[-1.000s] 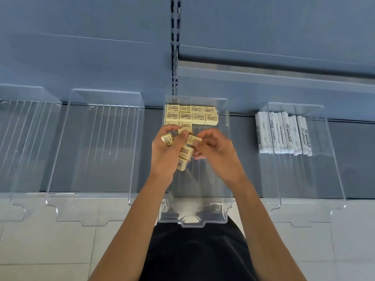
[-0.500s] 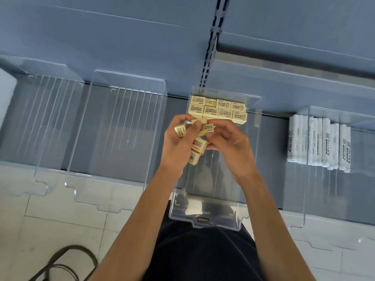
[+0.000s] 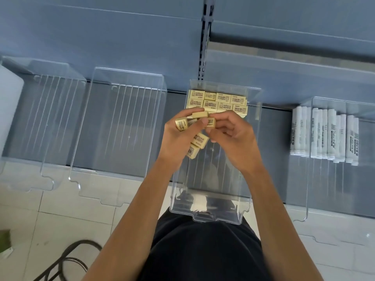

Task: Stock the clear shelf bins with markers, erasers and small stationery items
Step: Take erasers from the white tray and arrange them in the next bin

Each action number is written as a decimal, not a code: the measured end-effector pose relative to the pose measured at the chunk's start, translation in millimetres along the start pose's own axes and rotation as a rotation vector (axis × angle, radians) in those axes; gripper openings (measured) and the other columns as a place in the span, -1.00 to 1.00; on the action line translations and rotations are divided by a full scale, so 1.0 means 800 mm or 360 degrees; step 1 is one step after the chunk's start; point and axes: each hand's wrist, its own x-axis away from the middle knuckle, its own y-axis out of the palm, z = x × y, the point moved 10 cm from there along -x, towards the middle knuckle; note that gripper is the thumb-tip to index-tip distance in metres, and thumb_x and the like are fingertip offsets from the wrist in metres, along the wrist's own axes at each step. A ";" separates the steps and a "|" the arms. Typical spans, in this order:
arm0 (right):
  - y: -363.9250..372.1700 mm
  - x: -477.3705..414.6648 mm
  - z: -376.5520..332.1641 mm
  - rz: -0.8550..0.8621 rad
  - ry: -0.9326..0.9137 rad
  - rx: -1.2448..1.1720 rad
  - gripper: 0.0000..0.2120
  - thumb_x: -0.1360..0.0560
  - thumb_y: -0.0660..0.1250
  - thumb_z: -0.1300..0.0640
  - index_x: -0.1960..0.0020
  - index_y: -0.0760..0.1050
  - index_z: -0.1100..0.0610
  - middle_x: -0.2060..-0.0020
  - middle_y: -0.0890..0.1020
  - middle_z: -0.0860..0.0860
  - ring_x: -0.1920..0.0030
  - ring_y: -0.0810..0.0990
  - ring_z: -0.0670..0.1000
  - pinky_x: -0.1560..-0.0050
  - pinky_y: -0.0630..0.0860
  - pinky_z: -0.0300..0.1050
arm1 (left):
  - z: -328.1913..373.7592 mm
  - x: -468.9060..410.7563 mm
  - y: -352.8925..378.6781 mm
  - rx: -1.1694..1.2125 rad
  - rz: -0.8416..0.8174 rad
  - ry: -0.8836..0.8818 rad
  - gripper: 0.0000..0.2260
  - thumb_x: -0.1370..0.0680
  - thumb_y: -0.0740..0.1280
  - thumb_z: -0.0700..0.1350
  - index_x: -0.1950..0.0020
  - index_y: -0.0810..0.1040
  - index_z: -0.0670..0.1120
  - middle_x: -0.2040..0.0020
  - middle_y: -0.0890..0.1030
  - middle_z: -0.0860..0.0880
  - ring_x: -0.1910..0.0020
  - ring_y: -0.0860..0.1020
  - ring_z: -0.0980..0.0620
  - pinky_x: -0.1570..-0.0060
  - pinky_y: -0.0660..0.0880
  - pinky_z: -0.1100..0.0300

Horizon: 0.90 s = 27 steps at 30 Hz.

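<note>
The left hand point(image 3: 178, 138) is curled round a cluster of loose erasers point(image 3: 199, 140), small yellow blocks with brown print; one pokes out above the knuckles and two stick out below the palm. The right hand point(image 3: 233, 138) meets it from the other side, thumb and fingertips pinching a single eraser point(image 3: 211, 122) at the top of the cluster. Both hands hover over the middle bin point(image 3: 211, 217), a clear tray whose front lip juts past the shelf edge toward the person's dark shirt.

At the back of that bin, just beyond the fingers, stacked erasers point(image 3: 218, 101) lie in two neat rows, printed faces up.

To the right, on the grey shelf point(image 3: 274, 138), the right bin point(image 3: 308, 179) holds white markers point(image 3: 324, 134) laid side by side, lengthwise. To the left sit the left bin point(image 3: 125, 118) and, beside it, the far-left bin point(image 3: 50, 118), both clear. Below the shelf is a pale tiled floor point(image 3: 60, 209) with a black cable point(image 3: 67, 258) looping across it.
</note>
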 end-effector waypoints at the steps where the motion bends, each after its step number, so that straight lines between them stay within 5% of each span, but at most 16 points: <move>1: -0.001 0.001 -0.001 -0.0004 -0.0003 0.0008 -0.78 -0.48 0.43 0.31 -0.09 0.59 0.10 0.14 0.70 0.00 0.13 0.68 -0.01 0.13 0.59 -0.19 | -0.002 0.001 0.000 0.0033 0.0004 -0.0012 -0.81 -0.53 0.40 -0.28 -0.05 0.64 -0.01 0.06 0.70 -0.01 0.11 0.66 0.00 0.21 0.59 0.15; 9: 0.003 0.018 0.004 -0.0072 0.0057 -0.0074 -0.60 -0.50 0.44 0.19 -0.29 0.48 -0.07 0.21 0.66 0.12 0.18 0.66 0.07 0.07 0.64 -0.08 | -0.003 0.005 0.002 0.0110 0.0135 0.0062 -0.81 -0.55 0.38 -0.32 -0.03 0.64 -0.05 0.05 0.68 -0.06 0.10 0.66 -0.05 0.21 0.60 0.08; 14: 0.001 0.028 0.011 -0.0009 0.0095 -0.0081 -0.51 -0.49 0.45 0.22 -0.33 0.39 -0.09 0.26 0.65 0.01 0.20 0.63 -0.04 0.05 0.61 -0.13 | -0.007 0.011 0.002 0.0068 0.0187 0.0127 -0.82 -0.54 0.40 -0.30 -0.06 0.64 -0.05 -0.02 0.69 -0.09 -0.01 0.68 -0.09 0.10 0.60 0.03; 19: -0.002 0.032 0.006 0.0030 0.0084 -0.0057 -0.65 -0.45 0.47 0.29 -0.09 0.38 0.03 0.30 0.65 0.01 0.26 0.62 0.03 0.12 0.59 -0.09 | -0.015 0.016 0.011 0.0296 0.0119 0.0008 -0.82 -0.55 0.36 -0.30 -0.08 0.61 -0.08 0.02 0.68 -0.04 0.11 0.65 0.02 0.29 0.56 0.20; 24: -0.011 0.028 0.001 0.0022 0.0101 -0.0066 -0.70 -0.43 0.45 0.36 0.07 0.36 0.10 0.30 0.64 0.08 0.31 0.59 0.03 0.24 0.57 -0.12 | -0.022 0.017 0.033 0.0504 -0.0024 -0.0199 -0.81 -0.54 0.33 -0.28 -0.14 0.56 -0.12 0.11 0.64 -0.07 0.36 0.60 0.07 0.46 0.49 0.23; 27: -0.016 0.026 0.003 0.0028 0.0123 -0.0082 -0.74 -0.44 0.43 0.38 0.10 0.37 0.15 0.28 0.62 0.12 0.29 0.60 0.13 0.29 0.60 -0.04 | -0.026 0.014 0.039 0.0504 -0.0038 -0.0236 -0.76 -0.54 0.35 -0.26 -0.21 0.54 -0.15 0.06 0.64 -0.13 0.34 0.60 -0.01 0.46 0.50 0.17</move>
